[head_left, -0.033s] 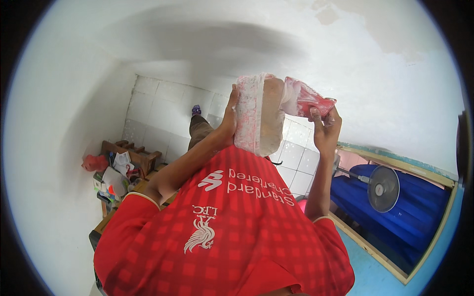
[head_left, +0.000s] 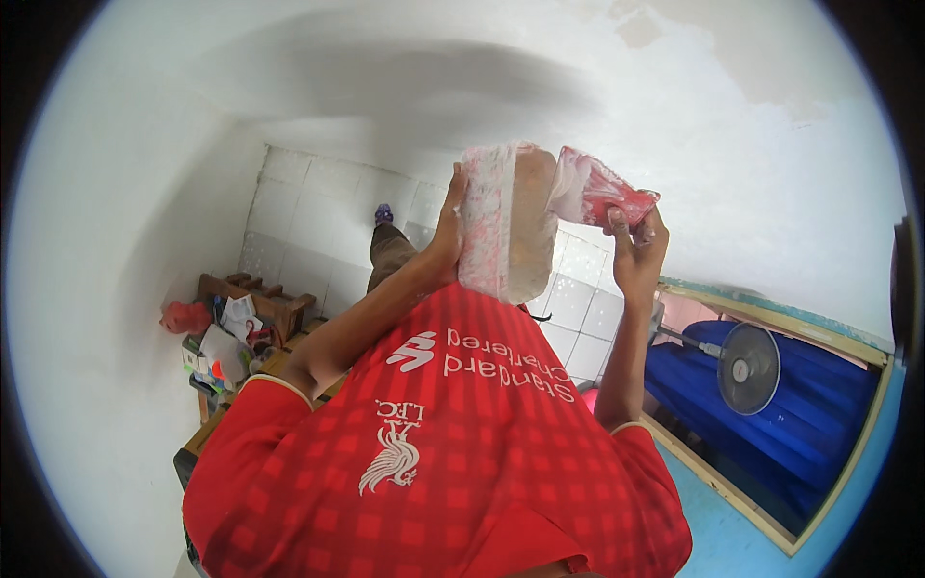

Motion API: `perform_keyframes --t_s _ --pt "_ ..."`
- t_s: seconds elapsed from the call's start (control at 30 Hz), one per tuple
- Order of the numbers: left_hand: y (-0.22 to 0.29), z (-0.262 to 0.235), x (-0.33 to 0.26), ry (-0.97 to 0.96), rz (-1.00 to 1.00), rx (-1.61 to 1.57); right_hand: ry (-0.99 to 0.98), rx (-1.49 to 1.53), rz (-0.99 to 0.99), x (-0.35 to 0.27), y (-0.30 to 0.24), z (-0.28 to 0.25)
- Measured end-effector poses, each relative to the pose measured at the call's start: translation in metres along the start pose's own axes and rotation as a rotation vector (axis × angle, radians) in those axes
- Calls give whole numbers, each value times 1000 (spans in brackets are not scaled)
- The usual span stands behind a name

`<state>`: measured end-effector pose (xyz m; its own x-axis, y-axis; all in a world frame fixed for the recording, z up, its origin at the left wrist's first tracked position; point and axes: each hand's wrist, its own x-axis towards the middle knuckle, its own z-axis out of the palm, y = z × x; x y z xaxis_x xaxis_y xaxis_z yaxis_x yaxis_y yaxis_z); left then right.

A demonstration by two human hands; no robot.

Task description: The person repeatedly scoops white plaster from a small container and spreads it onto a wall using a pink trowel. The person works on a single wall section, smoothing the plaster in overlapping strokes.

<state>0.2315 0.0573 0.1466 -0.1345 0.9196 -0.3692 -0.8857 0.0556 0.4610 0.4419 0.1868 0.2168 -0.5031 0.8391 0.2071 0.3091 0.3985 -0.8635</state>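
My left hand (head_left: 445, 229) is raised in front of my red shirt (head_left: 453, 453) and grips the edge of a flat board (head_left: 506, 226) smeared with white plaster. My right hand (head_left: 638, 252) holds a red-handled scraper (head_left: 602, 193), also coated in white; its blade touches the board's upper right edge. Both arms reach up toward a white plastered wall (head_left: 434, 87).
White floor tiles (head_left: 308, 222) lie below, with my leg and foot (head_left: 385, 246) on them. A wooden bench with bags and clutter (head_left: 236, 332) stands at the left. At the right are a fan (head_left: 747, 366), a blue cloth (head_left: 829, 414) and a wooden frame (head_left: 732, 496).
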Motion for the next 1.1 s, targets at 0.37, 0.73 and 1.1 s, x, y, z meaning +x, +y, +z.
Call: perform_keyframes --t_s 0.37,0.73,1.1 --pt "5 6 -5 -1 -62 -9 -7 62 126 -8 13 5" --pt "-4 -10 9 -144 24 75 -12 -59 59 -10 16 2" --pt "1 4 -6 -189 137 210 -46 -4 92 -14 18 1"
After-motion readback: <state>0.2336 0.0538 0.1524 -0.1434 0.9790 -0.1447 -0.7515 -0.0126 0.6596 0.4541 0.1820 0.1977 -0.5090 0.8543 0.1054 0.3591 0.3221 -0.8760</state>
